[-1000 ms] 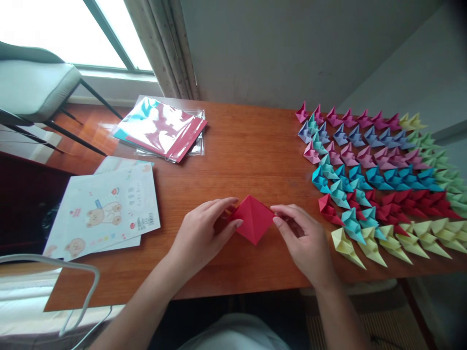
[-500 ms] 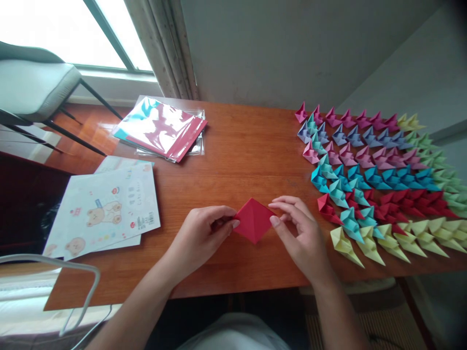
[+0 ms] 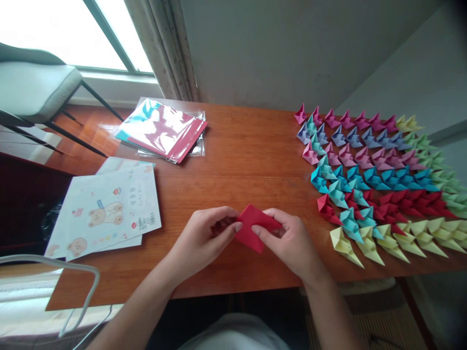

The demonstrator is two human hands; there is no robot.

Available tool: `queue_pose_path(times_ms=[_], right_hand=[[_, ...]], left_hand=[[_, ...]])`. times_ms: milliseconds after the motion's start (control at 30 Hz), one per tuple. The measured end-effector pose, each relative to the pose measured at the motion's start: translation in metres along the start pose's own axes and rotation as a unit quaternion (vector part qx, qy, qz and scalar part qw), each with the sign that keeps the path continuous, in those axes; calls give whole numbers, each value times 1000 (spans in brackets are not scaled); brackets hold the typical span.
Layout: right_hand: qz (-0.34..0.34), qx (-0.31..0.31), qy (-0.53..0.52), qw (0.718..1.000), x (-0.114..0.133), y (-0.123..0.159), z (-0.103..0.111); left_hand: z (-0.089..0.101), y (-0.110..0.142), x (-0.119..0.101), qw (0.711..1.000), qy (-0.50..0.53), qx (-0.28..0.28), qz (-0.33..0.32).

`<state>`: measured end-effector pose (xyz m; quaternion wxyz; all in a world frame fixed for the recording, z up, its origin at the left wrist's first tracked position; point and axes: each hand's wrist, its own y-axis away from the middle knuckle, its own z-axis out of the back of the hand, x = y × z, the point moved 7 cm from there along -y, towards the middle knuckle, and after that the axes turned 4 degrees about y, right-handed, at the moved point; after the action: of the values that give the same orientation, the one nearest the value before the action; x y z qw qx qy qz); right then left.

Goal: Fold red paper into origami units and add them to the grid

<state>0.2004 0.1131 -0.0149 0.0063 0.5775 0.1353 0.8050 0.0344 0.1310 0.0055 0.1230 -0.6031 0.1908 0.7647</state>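
Note:
A folded red sheet of origami paper (image 3: 251, 219) is held between my two hands, just above the front part of the table. My left hand (image 3: 209, 236) pinches its left corner between thumb and fingers. On the other side, my right hand (image 3: 290, 240) grips the paper with the thumb lying across its face and the fingers behind. One flap points out to the right over the right fingers. The fingertips of both hands are partly hidden behind the paper.
Rows of folded paper pieces in many colours (image 3: 372, 177) stand on the right of the wooden table (image 3: 233, 170). Plastic-wrapped paper packs (image 3: 160, 129) lie at the back left. Bear-printed sheets (image 3: 109, 209) lie nearer. A chair (image 3: 36, 87) stands by the window.
My right hand has moved left onto the paper, its thumb now across the face. The red paper has gone from an even diamond to a tilted shape with a flap out to the right.

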Motion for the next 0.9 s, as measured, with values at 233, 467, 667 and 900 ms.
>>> queue_pose_path(times_ms=[233,467,667,900], right_hand=[[-34,32,-69,997,1,5,-14],[-32,58,-103,992,-3,7,-24],[-18,28,6,999,-2,6,-19],[-50,11,-73,996,-6,7,-20]], left_hand=[[12,2,1,992,63,-103,-18],[20,5,13,958,212,-187,37],[22,5,14,969,151,-196,17],[13,3,13,988,77,-132,-1]])
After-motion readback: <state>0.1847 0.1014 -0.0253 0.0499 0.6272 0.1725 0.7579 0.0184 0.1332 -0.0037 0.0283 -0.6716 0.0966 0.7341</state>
